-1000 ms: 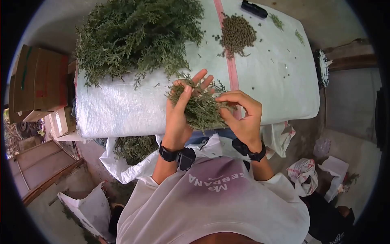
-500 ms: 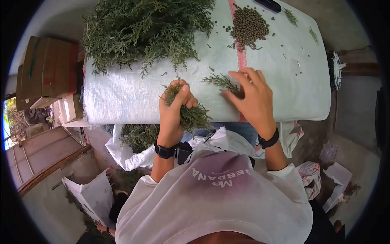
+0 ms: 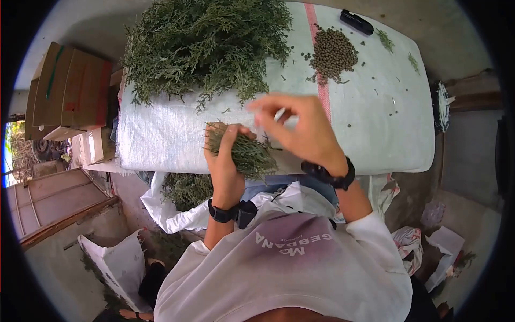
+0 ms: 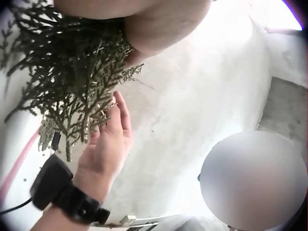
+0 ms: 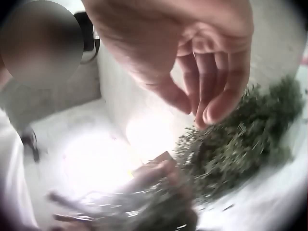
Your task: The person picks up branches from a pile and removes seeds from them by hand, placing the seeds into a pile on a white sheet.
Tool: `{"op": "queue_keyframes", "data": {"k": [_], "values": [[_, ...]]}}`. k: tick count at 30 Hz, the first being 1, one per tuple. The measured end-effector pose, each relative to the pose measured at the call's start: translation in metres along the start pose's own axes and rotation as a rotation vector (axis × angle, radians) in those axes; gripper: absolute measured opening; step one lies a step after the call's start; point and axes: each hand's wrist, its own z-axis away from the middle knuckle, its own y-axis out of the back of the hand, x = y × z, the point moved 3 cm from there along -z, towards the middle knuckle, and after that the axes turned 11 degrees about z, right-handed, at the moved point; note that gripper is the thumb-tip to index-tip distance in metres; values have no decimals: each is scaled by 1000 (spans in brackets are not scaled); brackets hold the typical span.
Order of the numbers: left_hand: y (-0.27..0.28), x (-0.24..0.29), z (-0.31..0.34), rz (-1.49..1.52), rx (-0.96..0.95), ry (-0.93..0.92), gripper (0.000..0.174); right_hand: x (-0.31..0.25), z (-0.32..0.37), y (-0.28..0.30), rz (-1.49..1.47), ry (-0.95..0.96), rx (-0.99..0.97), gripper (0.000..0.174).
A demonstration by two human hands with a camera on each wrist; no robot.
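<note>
In the head view my left hand (image 3: 224,166) grips a small bunch of evergreen sprigs (image 3: 249,155) near the table's front edge, thumb across the stems. The leafy ends point toward my body. My right hand (image 3: 300,126) is raised just above and right of it, its fingertips blurred. In the right wrist view the fingers (image 5: 211,115) bend loosely toward the thumb, and nothing shows between them. The left wrist view has the bunch (image 4: 77,82) large, with the right hand (image 4: 106,149) behind it. A big heap of evergreen branches (image 3: 206,48) lies beyond both hands.
White woven sheeting (image 3: 155,139) with a red stripe covers the table. Round brown pellets (image 3: 333,53) are piled at the back, beside a black case (image 3: 357,22) and stray sprigs (image 3: 384,40). A cardboard box (image 3: 80,88) stands left; an open sack of greenery (image 3: 185,190) sits below the table edge.
The right hand reached to a loose sprig on the table, then came left over the left hand. That sprig no longer lies on the sheeting. The left hand keeps its hold on the bunch.
</note>
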Motion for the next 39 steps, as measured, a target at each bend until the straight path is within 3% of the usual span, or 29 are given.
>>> {"op": "queue_keyframes", "data": {"k": [2,4,6,9,12,13,16,21,24,25,28,29,30,31,32,34,35,37,39], "values": [[5,3,2,30,23,8,9,8,-24,5,51,-27,117,21],[4,9,3,-69,-3,-31,8,7,-44,1,843,345,129,17],[7,9,6,-118,-35,-25,8,14,-57,-10,905,392,96,16],[25,4,2,70,-172,80,11,16,-58,-14,1045,515,-13,15],[30,3,5,-52,-136,3,13,-2,-41,-2,677,450,131,11],[29,5,6,-137,-122,-32,14,-3,-35,-2,680,453,127,11],[8,3,10,-109,-121,-88,16,-1,-9,6,376,454,310,11],[0,-15,5,-130,-85,-240,17,3,30,-9,373,397,276,10],[3,-12,8,-40,-83,-101,18,9,41,-21,195,150,173,14],[3,-12,7,9,-81,-33,18,9,40,-19,194,148,176,14],[1,-6,8,13,17,34,18,17,38,-10,-121,-54,-39,20],[2,-4,8,17,63,60,17,21,32,-3,-124,-54,-36,20],[4,-2,7,14,60,59,17,31,23,9,28,-176,64,25],[6,-1,6,49,17,61,16,41,17,21,182,-299,167,31],[8,0,5,87,-29,62,16,48,12,28,182,-297,174,31],[7,0,4,122,-86,59,15,53,0,38,850,-73,185,30],[6,-3,5,107,-112,92,14,59,-6,40,847,-72,193,30],[4,-5,7,74,-159,161,11,61,-17,41,988,216,312,29],[1,-4,8,57,-190,237,11,59,-12,41,1052,364,363,28]]}}
